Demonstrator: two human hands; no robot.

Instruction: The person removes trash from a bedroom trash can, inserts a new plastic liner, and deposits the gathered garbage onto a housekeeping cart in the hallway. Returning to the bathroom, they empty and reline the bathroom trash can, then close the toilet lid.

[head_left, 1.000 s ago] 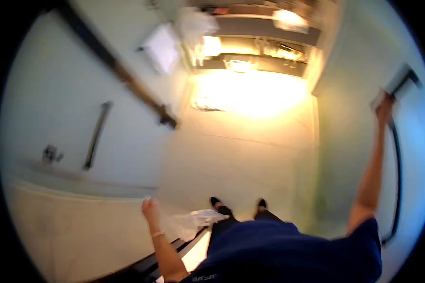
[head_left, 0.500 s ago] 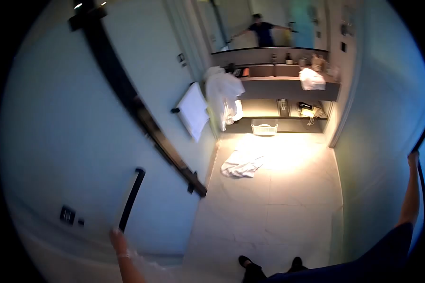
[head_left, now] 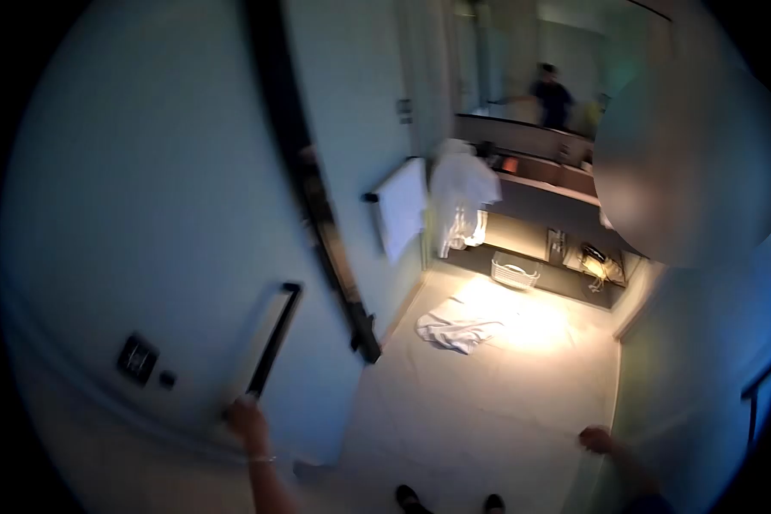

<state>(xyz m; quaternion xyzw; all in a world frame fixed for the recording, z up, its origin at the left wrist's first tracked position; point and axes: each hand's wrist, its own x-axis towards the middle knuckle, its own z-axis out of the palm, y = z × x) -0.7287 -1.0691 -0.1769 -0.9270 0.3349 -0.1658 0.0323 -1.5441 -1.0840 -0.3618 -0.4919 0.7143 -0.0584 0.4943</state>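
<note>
My left hand is closed around the lower end of a black bar handle on the pale bluish door panel at the left. My right hand is in the air over the floor's right edge, apart from any handle. Its fingers are smeared by motion, and I make out nothing in it. Another black handle is on the panel at the far right, beyond that hand.
A crumpled white cloth and a white basket are on the tiled floor. A white towel hangs left of the counter. A dark rail crosses the left panel. A blurred round patch covers the upper right.
My right hand has let go of the right-hand handle and moved inward, toward the middle. My left hand is still on its handle. The view has turned a little.
</note>
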